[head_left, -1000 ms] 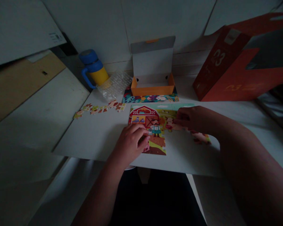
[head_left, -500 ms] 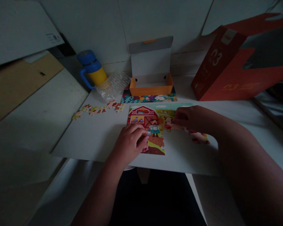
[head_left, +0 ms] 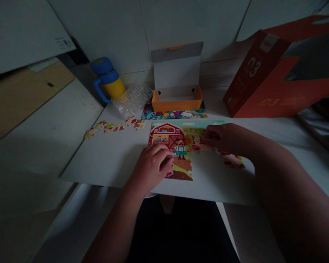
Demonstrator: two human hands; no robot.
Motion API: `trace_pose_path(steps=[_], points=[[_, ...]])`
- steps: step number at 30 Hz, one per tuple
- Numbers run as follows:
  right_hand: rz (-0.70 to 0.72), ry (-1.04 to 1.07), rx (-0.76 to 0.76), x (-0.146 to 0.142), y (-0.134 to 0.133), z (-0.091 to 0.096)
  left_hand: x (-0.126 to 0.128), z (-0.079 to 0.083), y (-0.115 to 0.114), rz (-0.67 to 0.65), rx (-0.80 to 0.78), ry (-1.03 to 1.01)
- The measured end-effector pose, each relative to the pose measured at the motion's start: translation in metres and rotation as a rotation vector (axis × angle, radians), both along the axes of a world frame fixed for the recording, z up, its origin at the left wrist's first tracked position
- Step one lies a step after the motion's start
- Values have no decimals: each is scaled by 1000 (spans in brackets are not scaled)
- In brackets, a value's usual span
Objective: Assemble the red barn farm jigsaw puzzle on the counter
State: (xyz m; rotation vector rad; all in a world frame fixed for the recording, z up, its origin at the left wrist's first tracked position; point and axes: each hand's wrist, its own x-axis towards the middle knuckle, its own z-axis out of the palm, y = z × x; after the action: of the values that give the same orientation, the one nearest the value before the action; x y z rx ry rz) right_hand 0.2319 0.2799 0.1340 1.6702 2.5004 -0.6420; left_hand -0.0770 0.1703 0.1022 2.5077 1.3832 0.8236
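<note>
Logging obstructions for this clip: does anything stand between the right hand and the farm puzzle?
Nothing visible does: the right hand is at the farm puzzle, beside the cow's head. The left hand covers its near left part. The orange box stands beyond the puzzle. What the right hand covers is hidden.

We find room on the desk (head_left: 104, 159) left of the puzzle (head_left: 164, 130), limited at the rear by loose pieces (head_left: 119, 127). A second gap lies between the puzzle's near right side and the right forearm (head_left: 276, 157). The left fingers (head_left: 159, 149) obstruct the near left part. To the rear, we note an open box (head_left: 177, 106), plastic wrap (head_left: 134, 98) and a bottle (head_left: 113, 88); a carton (head_left: 285, 96) bars the right rear.
</note>
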Motion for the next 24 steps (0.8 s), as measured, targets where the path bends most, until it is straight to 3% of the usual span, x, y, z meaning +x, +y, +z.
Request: trace_pose_path(steps=[24], points=[[-14, 4, -25, -3, -3, 6, -1, -2, 0, -2, 8, -6]])
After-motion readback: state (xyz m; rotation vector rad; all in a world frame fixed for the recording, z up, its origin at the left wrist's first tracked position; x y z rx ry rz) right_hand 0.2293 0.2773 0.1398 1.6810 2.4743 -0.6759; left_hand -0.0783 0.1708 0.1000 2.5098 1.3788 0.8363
